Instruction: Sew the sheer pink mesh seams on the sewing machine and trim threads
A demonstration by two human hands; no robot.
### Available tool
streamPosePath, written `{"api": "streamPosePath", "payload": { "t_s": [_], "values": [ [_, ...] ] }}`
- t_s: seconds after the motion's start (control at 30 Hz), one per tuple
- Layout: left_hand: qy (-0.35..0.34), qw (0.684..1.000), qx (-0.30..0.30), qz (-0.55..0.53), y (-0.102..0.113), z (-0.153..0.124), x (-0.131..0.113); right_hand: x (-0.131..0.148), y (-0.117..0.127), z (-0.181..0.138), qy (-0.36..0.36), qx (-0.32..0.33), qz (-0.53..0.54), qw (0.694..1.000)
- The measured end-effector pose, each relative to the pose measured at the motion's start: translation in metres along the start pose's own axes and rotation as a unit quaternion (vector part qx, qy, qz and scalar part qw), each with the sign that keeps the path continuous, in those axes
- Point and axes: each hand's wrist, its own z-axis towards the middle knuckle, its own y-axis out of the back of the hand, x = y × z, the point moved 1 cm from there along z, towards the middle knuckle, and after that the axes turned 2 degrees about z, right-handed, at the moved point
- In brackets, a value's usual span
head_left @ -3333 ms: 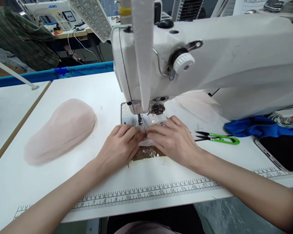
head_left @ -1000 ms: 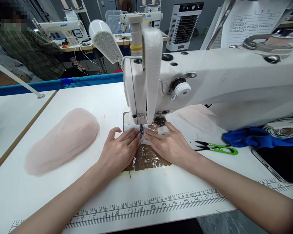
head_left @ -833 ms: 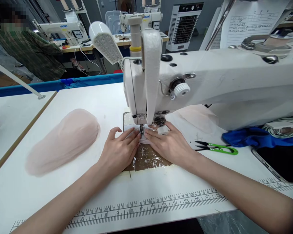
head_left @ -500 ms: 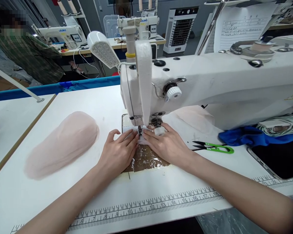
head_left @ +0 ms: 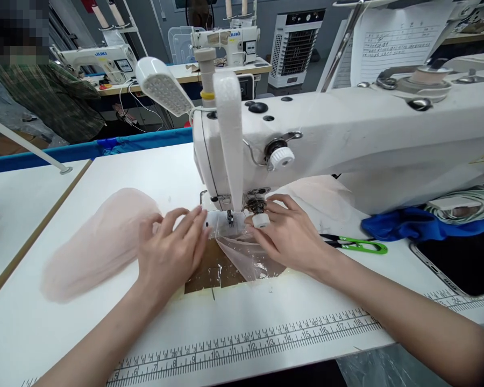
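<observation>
The right hand (head_left: 294, 234) rested at the sheer cloth (head_left: 252, 259); whether it pinched the cloth could not be determined. The left hand (head_left: 170, 246) was open, holding nothing. The cloth lay from the presser foot (head_left: 230, 217) over the brown plate (head_left: 205, 271), long axis slanting toward the near right. Compared with earlier, more cloth showed; the left hand had shifted left, palm down, fingers bent

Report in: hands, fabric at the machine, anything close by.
Left hand left of the presser foot, nothing visibly held. Right hand on sheer pink fabric, which lies at the foot. Green-handled snips close by right wrist.
</observation>
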Motion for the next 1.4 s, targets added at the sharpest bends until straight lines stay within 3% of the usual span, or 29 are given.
{"api": "streamPosePath", "payload": {
  "t_s": [0.13,0.2,0.27,0.33,0.47,0.53,0.6,0.67,0.77,0.97,1.4],
  "values": [
    [-0.087,0.983,0.073,-0.142,0.002,0.001,-0.014,-0.006,-0.004,0.0,0.045,0.034,-0.06,0.997],
    [-0.067,0.99,0.083,-0.097,0.001,0.002,-0.011,-0.006,-0.002,-0.001,0.046,0.023,-0.057,0.997],
    [-0.009,0.999,0.051,-0.002,0.002,0.002,-0.002,-0.005,0.0,-0.003,0.047,0.004,-0.053,0.997],
    [0.018,0.999,0.022,0.02,0.004,0.003,0.003,-0.003,0.001,-0.005,0.054,0.003,-0.056,0.997],
    [-0.012,0.984,0.084,-0.156,0.003,0.002,-0.005,0.005,-0.001,-0.009,0.068,0.014,-0.041,0.997],
    [-0.002,0.979,0.106,-0.174,-0.001,0.001,-0.009,0.011,-0.003,-0.01,0.078,0.003,-0.023,0.997],
    [0.012,0.983,0.085,-0.161,-0.004,0.002,-0.009,0.017,-0.006,-0.012,0.089,-0.01,-0.007,0.996],
    [0.0,0.98,0.07,-0.189,-0.007,0.004,-0.007,0.022,-0.008,-0.014,0.095,-0.019,0.003,0.995],
    [-0.032,0.965,0.099,-0.24,-0.013,0.004,-0.005,0.023,-0.009,-0.014,0.092,-0.016,0.007,0.996],
    [-0.059,0.973,0.126,-0.182,-0.022,0.0,-0.008,0.018,-0.011,-0.011,0.067,0.02,0.008,0.998],
    [-0.047,0.988,0.084,-0.118,-0.017,-0.004,-0.028,0.015,-0.015,-0.006,0.04,0.042,-0.014,0.998]
  ]
}}
